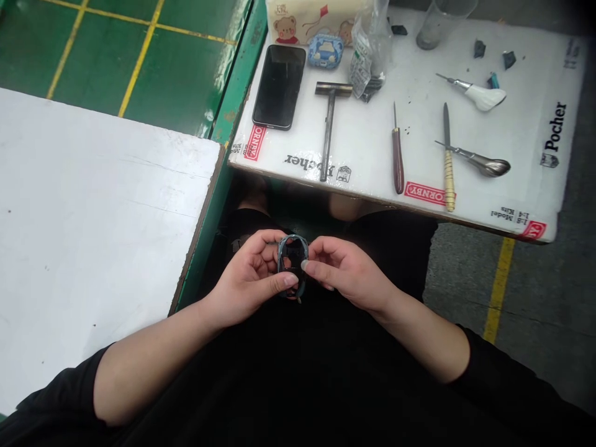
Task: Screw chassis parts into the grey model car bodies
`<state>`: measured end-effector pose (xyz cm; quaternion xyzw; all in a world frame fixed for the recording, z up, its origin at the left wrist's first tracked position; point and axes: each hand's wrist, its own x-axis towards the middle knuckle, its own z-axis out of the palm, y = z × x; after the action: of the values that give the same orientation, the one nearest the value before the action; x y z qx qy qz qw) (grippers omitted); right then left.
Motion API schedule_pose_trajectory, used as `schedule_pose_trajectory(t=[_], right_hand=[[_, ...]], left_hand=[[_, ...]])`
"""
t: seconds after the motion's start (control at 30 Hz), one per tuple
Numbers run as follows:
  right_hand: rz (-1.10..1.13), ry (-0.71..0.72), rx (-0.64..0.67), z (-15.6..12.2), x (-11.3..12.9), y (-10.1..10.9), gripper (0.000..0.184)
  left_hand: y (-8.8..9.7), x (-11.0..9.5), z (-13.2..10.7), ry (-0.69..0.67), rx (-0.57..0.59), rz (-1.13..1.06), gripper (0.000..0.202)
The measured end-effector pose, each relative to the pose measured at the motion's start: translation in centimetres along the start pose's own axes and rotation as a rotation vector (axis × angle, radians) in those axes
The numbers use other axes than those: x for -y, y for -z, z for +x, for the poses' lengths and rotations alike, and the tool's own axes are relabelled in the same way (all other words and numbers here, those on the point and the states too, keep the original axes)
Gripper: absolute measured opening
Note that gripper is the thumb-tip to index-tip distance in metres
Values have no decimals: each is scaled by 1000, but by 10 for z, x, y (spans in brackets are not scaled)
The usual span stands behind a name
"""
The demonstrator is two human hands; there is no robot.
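Observation:
Above my lap, my left hand (249, 279) and my right hand (347, 273) both pinch a small dark oval ring with a blue-grey rim (293, 239). My left thumb presses its near side, and my right fingertips hold the opposite side. The ring's open centre shows dark cloth behind it. Parts of the ring are hidden behind my fingers, and I cannot tell what it is made of. Beyond my hands lies a white board (410, 68) printed "Pocher", with a small hammer (329, 118) and a wooden-handled awl (397, 155) nearest them.
The board also holds a black smartphone (279, 87), a blue tin (325, 51), a plastic bag (367, 62), a glass (440, 25), and several hand tools. A white-topped table (93, 236) stands to the left. Green and grey floor with yellow lines lies beyond.

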<state>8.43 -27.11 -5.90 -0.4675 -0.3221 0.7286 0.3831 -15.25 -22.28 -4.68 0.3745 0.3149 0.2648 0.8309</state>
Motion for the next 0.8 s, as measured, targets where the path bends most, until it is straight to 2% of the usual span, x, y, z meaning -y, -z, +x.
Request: schedule_pose_trajectory(t=[0.13, 0.27, 0.43, 0.53, 0.8], right_hand=[[-34, -11, -24, -3, 2, 1, 46], [-170, 0, -58, -7, 2, 1, 47], [-435, 217, -124, -9, 5, -2, 30], [-537, 325, -134, -10, 6, -3, 30], [-598, 399, -127, -13, 4, -4, 24]], left_hand=[[-1, 1, 0, -47, -6, 20, 50], [-1, 2, 1, -78, -25, 28, 49], [-1, 2, 0, -78, -38, 29, 41], [-1, 2, 0, -92, -37, 37, 40], [-2, 2, -1, -118, -42, 48, 39]])
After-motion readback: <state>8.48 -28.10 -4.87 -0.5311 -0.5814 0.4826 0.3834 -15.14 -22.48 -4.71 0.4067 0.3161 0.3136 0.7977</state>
